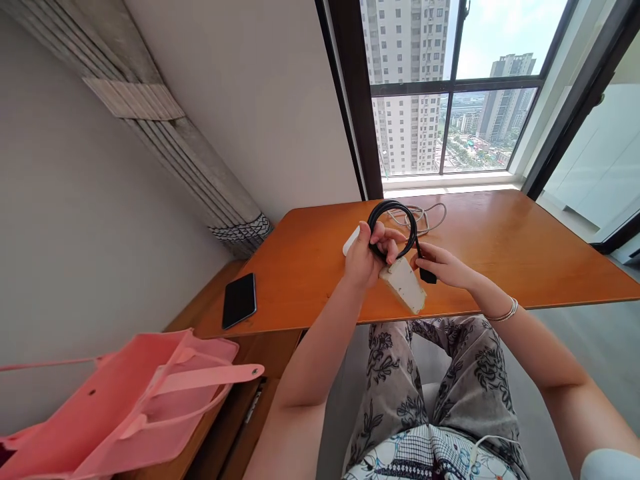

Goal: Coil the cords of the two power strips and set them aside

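Note:
A black cable (413,227) is wound into a round coil above the table. My left hand (367,257) grips the coil at its left side, thumb up and fingers curled round it. The cable's end, with a black rectangular plug (427,275), hangs at the coil's lower right. My right hand (445,265) is closed on the cable just above that plug. Below the coil is a cream-white block with worn edges (405,287), perhaps a power strip or adapter. A white rounded object (351,240) lies partly hidden behind my left hand. Behind the coil rests a loose white cable (429,217).
The orange-brown wooden table (520,253) stands under a window (453,87). A black phone (239,300) lies near the table's left edge. A pink bag (140,400) sits at lower left on a wooden surface. A grey curtain (185,153) hangs at left.

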The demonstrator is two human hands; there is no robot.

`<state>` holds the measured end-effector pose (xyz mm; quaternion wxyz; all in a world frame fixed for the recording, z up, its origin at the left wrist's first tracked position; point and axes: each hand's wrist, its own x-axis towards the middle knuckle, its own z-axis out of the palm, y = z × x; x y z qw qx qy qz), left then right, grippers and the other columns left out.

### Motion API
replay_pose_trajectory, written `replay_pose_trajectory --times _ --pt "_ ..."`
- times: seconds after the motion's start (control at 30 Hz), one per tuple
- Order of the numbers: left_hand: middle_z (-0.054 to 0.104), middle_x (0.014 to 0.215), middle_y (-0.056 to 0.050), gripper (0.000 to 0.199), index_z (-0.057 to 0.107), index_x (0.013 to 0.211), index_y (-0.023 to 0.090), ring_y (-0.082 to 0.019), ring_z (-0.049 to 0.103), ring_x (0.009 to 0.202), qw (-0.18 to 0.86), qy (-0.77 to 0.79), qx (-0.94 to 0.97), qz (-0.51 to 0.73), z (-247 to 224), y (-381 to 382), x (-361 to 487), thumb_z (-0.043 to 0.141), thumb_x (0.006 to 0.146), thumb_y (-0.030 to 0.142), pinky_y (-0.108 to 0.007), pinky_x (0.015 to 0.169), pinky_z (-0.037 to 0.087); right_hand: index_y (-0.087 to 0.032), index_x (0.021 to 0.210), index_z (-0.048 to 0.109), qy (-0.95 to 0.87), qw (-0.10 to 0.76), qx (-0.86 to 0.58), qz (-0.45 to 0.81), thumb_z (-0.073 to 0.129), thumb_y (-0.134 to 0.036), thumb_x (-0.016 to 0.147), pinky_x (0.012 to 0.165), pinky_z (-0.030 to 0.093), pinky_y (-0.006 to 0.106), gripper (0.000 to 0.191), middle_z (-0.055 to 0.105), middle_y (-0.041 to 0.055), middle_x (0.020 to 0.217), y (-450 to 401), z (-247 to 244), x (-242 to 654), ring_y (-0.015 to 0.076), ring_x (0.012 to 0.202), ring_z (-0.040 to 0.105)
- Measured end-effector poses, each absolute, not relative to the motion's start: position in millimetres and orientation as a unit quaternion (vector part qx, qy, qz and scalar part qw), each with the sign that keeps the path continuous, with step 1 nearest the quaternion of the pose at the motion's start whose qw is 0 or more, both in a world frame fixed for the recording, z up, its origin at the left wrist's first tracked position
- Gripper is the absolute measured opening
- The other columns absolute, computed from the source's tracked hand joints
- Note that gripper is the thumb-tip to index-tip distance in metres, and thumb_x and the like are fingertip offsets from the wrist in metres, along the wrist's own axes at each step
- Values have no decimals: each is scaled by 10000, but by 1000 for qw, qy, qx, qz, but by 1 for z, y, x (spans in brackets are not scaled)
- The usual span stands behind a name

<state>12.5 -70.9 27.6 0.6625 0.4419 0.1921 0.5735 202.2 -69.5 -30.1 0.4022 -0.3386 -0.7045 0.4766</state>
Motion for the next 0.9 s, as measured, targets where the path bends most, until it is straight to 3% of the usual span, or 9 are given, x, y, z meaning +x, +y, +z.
replay_pose_trajectory --times 0.13,0.23,0.37,0.5,0.63,0.73,0.9 --pt "727 736 -18 621 291 616 197 -39 353 338 624 206 477 584 21 -68 13 508 865 722 -244 378 290 -201 1510 339 -736 396 -383 394 602 -341 880 700 534 315 697 624 84 1102 -84 -35 209 144 790 631" --pt "731 736 -21 607 313 616 197 -39 334 336 596 224 497 590 19 -68 14 522 864 711 -254 382 265 -222 1547 259 -733 404 -401 372 617 -354 883 668 539 307 765 614 98 1145 -95 -32 213 137 764 632" --pt "698 683 -13 598 336 616 196 -38 322 349 568 210 521 602 18 -72 17 589 833 692 -249 388 219 -228 1518 317 -728 424 -388 374 644 -374 884 674 544 298 728 668 95 1114 -104 -29 213 137 767 623" --pt "665 668 2 583 397 657 199 -41 328 373 519 165 586 600 17 -84 20 643 773 714 -243 406 229 -234 1456 421 -675 458 -352 458 704 -413 838 741 563 324 703 677 117 1200 -113 -28 205 147 799 661" --pt "633 675 0 508 466 722 199 -55 357 418 433 156 660 593 10 -90 18 571 856 677 -244 439 277 -254 1337 585 -569 505 -334 557 756 -470 779 831 567 338 623 608 96 1361 -125 -22 195 184 962 685" --pt "610 683 -3 467 522 774 192 -73 383 457 343 149 744 553 4 -90 16 467 939 625 -252 470 320 -262 1294 652 -514 515 -342 595 770 -488 763 865 546 327 589 675 55 1248 -132 -16 189 208 1050 662" --pt "594 668 -20 480 548 791 183 -133 515 562 164 133 871 444 5 -94 14 350 994 571 -275 558 394 -237 1323 643 -494 475 -335 647 627 -736 770 717 511 299 745 742 55 940 -132 -13 186 214 875 677"
